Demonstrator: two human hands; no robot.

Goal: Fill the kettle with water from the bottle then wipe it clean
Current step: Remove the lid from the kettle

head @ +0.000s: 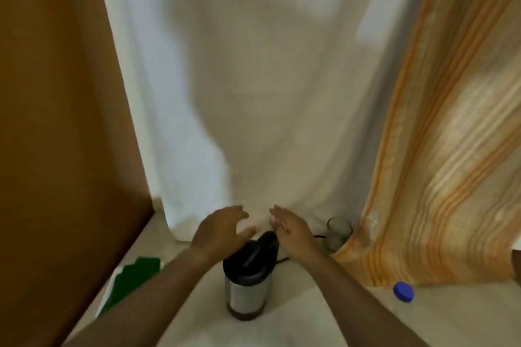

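kettle (248,279): 1; glass (338,234): 1; blue bottle cap (403,291): 1; green cloth (132,279): 1; hands: 2, left hand (220,229), right hand (290,229); curtains: 2, white curtain (253,93), orange striped curtain (451,149)

Brushed-metal kettle (247,294) with glossy black plastic lid

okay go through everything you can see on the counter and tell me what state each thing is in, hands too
kettle: upright, lid shut, not held
glass: upright, contents unclear
blue cap: lying loose, off any bottle
green cloth: lying flat, unused
left hand: open, above kettle
right hand: open, above kettle
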